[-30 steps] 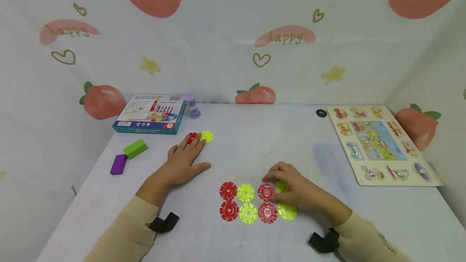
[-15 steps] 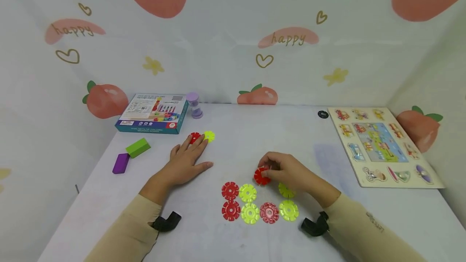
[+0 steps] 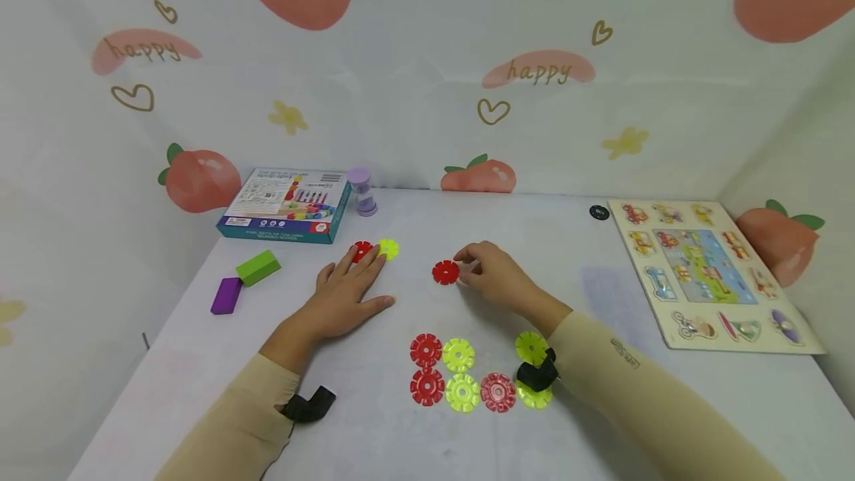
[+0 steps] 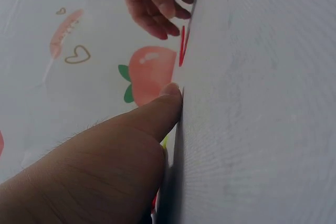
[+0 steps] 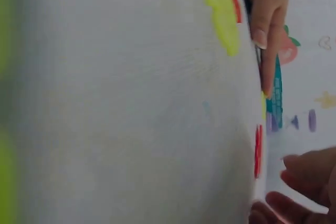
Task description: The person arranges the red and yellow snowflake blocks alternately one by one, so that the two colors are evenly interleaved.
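Note:
In the head view, my left hand [image 3: 347,299] lies flat with fingers spread, fingertips touching a red notched plastic disc [image 3: 363,251] and a yellow notched disc [image 3: 389,249]. My right hand [image 3: 499,279] is just right of another red notched disc [image 3: 445,272], its fingers loosely bent. Both wrist views show a gap between this disc [image 4: 182,46] and the right hand's fingers [image 5: 299,169]. Nearer me lie several red discs [image 3: 427,387] and yellow discs [image 3: 462,393] in two rows. A black wrist mount partly hides the lower right yellow disc [image 3: 536,397].
A flat toy box [image 3: 283,203] and a purple sand timer [image 3: 363,191] stand at the back left. Green [image 3: 258,268] and purple [image 3: 226,295] blocks lie in front of them. At right are a wooden picture puzzle [image 3: 708,273] and a black round piece [image 3: 599,212].
My right hand took a red disc from the upper row, carried it away from me and to the left, and let go of it. My left hand stays put.

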`<state>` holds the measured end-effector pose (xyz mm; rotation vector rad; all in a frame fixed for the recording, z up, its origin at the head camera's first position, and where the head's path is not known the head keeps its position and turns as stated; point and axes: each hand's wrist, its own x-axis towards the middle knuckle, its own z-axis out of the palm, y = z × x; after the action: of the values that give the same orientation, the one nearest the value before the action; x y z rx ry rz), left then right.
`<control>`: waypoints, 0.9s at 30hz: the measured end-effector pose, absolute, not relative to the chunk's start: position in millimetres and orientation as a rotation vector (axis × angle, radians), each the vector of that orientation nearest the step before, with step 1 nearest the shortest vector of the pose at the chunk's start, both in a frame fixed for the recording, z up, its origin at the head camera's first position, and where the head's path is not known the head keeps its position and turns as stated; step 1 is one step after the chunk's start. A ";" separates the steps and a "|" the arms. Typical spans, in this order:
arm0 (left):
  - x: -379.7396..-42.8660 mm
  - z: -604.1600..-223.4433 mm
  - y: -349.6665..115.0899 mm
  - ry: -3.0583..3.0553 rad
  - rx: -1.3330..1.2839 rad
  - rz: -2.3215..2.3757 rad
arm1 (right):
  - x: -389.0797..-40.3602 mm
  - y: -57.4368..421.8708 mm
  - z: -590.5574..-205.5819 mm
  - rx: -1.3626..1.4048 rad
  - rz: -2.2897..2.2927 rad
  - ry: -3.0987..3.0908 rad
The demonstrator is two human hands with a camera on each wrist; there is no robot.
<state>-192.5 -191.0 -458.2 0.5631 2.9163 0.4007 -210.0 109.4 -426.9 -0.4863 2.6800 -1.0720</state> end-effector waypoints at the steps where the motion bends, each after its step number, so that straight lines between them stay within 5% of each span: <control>1: -192.6 -458.1 -190.7 2.916 0.564 0.396 | -207.5 108.9 -425.7 -0.551 -0.971 2.722; 9: -191.3 -455.2 -190.2 2.914 0.566 0.399 | -191.9 98.8 -418.0 -0.850 -0.249 2.709; 27: -192.4 -457.3 -190.3 2.911 0.579 0.400 | -231.8 51.8 -420.6 -0.783 -0.090 2.734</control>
<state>-192.4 -190.3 -457.3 0.5789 2.9106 0.3997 -231.8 51.8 -420.6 -0.7828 2.7336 -0.0897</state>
